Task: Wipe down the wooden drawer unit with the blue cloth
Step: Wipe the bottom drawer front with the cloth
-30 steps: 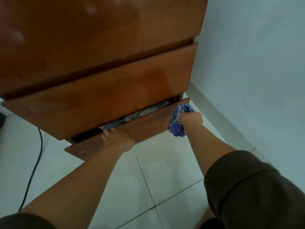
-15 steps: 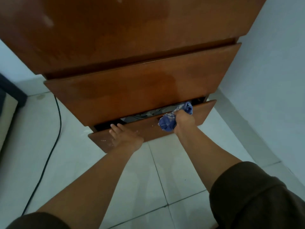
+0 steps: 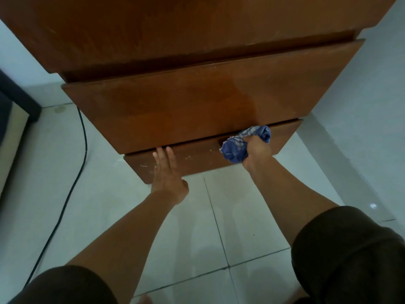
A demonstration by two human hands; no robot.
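Note:
The wooden drawer unit (image 3: pixel 197 102) fills the upper half of the head view, seen from above, with glossy brown fronts. Its bottom drawer (image 3: pixel 201 159) stands almost closed, only a thin dark gap showing above it. My left hand (image 3: pixel 167 174) presses flat against the left part of that drawer front, fingers straight and pointing up. My right hand (image 3: pixel 256 153) grips the bunched blue checked cloth (image 3: pixel 238 145) against the drawer front's right part, near its top edge.
White floor tiles (image 3: pixel 241 216) lie below the unit. A black cable (image 3: pixel 81 137) runs along the floor on the left. A dark-framed piece of furniture (image 3: pixel 13 102) stands at the far left edge. A pale wall (image 3: pixel 372 95) rises on the right.
The bottom drawer has gone from open, with fabric showing inside, to nearly closed. My left hand went from curled on its top edge to flat on the front. The view shifted left.

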